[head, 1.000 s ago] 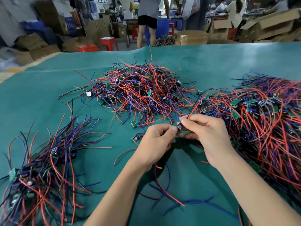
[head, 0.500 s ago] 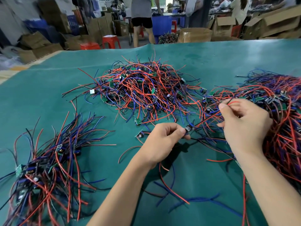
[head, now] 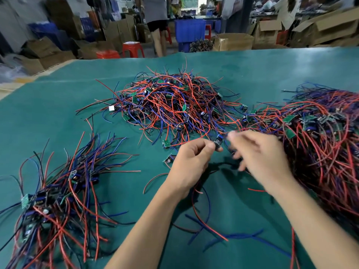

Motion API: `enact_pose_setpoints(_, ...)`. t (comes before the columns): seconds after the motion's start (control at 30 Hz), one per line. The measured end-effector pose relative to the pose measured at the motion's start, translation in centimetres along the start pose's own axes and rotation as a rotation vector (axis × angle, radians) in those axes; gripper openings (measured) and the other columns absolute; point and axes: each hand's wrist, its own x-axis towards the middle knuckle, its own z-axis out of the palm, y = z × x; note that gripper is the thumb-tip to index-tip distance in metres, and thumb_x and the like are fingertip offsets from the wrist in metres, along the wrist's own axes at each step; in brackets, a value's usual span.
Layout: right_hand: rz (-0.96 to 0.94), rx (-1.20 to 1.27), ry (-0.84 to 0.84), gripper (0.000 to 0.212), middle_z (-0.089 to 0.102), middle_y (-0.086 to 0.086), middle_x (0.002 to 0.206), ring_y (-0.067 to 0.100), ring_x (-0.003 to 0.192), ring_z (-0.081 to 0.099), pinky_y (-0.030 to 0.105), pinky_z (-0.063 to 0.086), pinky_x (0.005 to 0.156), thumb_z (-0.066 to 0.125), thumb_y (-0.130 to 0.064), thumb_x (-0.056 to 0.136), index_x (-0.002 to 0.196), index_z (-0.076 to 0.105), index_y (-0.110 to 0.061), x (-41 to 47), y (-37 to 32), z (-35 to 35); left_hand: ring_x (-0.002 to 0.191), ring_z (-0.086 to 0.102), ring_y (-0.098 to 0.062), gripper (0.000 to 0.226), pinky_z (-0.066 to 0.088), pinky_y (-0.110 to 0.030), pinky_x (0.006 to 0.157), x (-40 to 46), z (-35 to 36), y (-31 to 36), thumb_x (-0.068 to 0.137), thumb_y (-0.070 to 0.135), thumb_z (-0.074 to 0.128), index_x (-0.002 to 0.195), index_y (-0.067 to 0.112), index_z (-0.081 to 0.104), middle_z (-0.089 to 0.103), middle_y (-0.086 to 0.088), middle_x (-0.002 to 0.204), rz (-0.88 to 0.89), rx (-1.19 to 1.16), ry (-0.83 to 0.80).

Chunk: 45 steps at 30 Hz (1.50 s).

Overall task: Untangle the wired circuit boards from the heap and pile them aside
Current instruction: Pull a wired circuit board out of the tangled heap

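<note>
Since half a second ago the right hand [head: 260, 154] has come back in from the right-hand heap toward the left hand [head: 191, 162], and the two now nearly meet above the middle of the green surface [head: 272, 74]. Motion blur smears the right fingers, so whether its grip is closing on a wire or hanging loose I cannot tell — its fingertips sit just beside the small circuit board [head: 218, 141]. That board is held in the left grip, pinched between thumb and forefinger, with the other fingers curled under. Red and blue leads trail from the pinched board down past the left wrist toward six o'clock, lying loose on the surface.

At twelve o'clock from the hands lies the central heap [head: 174, 105], a tangle of red, blue and black wires with green boards showing through. At three o'clock spreads a larger heap [head: 320, 136], which runs off the right edge; the right forearm lies just beside it. At eight o'clock, well apart from both hands, sits the sorted pile [head: 52, 193] — its wires fan outward in roughly one direction, boards gathered at the lower left end.

Two stray boards [head: 166, 144] lie on the surface just beside the left knuckles, at about eleven o'clock.
</note>
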Motion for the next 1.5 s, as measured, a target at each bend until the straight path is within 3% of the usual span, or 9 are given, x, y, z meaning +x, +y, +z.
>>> enact_pose_setpoints(0.13,-0.094,0.015,-0.096,0.054,0.061,0.017,0.064,0.033,0.056,0.055,0.048,0.051,0.055,0.059,-0.057,0.086,0.08,0.07,-0.004,-0.8,0.1,1.6,0.043,0.029,-0.006,0.039,0.024,-0.017,0.042,-0.1,0.0,0.1,0.103,0.015,0.051,0.068,0.025,0.063,0.036,0.006,0.052,0.024,0.046,-0.045)
enact_pose_setpoints(0.2,-0.111,0.033,-0.072,0.036,0.065,0.004,0.064,0.017,0.055,0.056,0.043,0.053,0.061,0.067,-0.045,0.09,0.078,0.074,-0.012,-0.8,0.2,1.6,0.044,0.032,-0.007,0.038,0.028,-0.018,0.043,-0.1,0.0,0.1,0.102,0.018,0.053,0.065,0.021,0.06,0.04,0.005,0.051,0.018,0.119,-0.049)
enact_pose_setpoints(0.33,-0.209,-0.121,0.041,0.014,0.072,-0.005,0.073,0.011,0.069,0.062,0.029,0.049,0.073,0.074,-0.022,0.094,0.082,0.074,-0.014,-1.1,0.3,1.9,0.043,0.038,-0.01,0.031,0.033,-0.019,0.044,-0.1,-0.1,0.0,0.101,0.018,0.054,0.071,0.016,0.063,0.053,0.003,0.052,-0.009,0.161,-0.102)
enact_pose_setpoints(0.53,-0.203,-0.179,0.335,0.024,0.065,-0.002,0.073,0.023,0.068,0.06,0.032,0.041,0.07,0.065,-0.032,0.095,0.087,0.073,-0.012,0.5,0.3,0.0,0.041,0.042,-0.005,0.022,0.038,-0.014,0.046,-0.1,0.1,0.2,0.1,0.01,0.054,0.092,0.0,0.072,0.055,0.002,0.048,-0.032,0.143,-0.217)
enact_pose_setpoints(0.77,0.063,0.575,0.499,0.026,0.062,-0.005,0.074,0.0,0.05,0.05,0.019,0.039,0.048,0.055,-0.024,0.105,0.08,0.06,-0.024,2.4,-4.1,-5.5,0.05,0.046,-0.011,0.019,0.039,-0.016,0.051,-0.1,0.0,0.1,0.097,0.012,0.059,0.088,0.009,0.075,0.057,0.003,0.055,-0.029,0.286,-0.255)
enact_pose_setpoints(1.03,-0.121,0.238,-0.22,0.033,0.07,0.006,0.059,0.019,0.048,0.062,0.031,0.05,0.045,0.075,-0.033,0.091,0.069,0.074,-0.009,1.3,-13.6,4.5,0.058,0.053,-0.004,0.017,0.042,-0.015,0.058,-0.8,0.5,0.8,0.08,0.022,0.062,0.081,0.008,0.072,0.065,0.001,0.068,-0.03,0.288,-0.157)
enact_pose_setpoints(1.2,-0.254,-0.21,-0.778,0.047,0.075,0.009,0.068,0.019,0.055,0.073,0.026,0.056,0.046,0.068,-0.047,0.094,0.078,0.069,-0.002,2.2,-16.4,12.3,0.102,0.037,-0.003,0.048,0.029,-0.005,0.067,-1.6,-1.0,0.1,0.09,-0.007,0.058,0.137,-0.003,0.048,0.054,-0.018,0.139,-0.094,0.499,-0.134)
enact_pose_setpoints(1.37,-0.302,-0.74,-0.62,0.025,0.058,0.009,0.109,0.032,0.091,0.059,0.042,0.055,0.095,0.064,-0.022,0.088,0.112,0.07,-0.018,6.1,-11.7,11.7,0.067,0.063,-0.011,0.021,0.052,-0.024,0.065,-0.5,0.1,0.6,0.076,0.014,0.054,0.082,0.001,0.07,0.074,-0.008,0.08,-0.003,0.381,-0.08)
enact_pose_setpoints(1.5,-0.243,-0.866,-0.615,0.026,0.063,0.01,0.114,0.037,0.101,0.064,0.047,0.057,0.091,0.064,-0.009,0.08,0.104,0.071,-0.016,6.9,-7.0,9.1,0.047,0.051,-0.006,0.027,0.038,-0.013,0.047,0.0,0.2,-0.4,0.089,0.006,0.056,0.067,0.021,0.063,0.062,0.006,0.057,-0.046,0.319,-0.116)
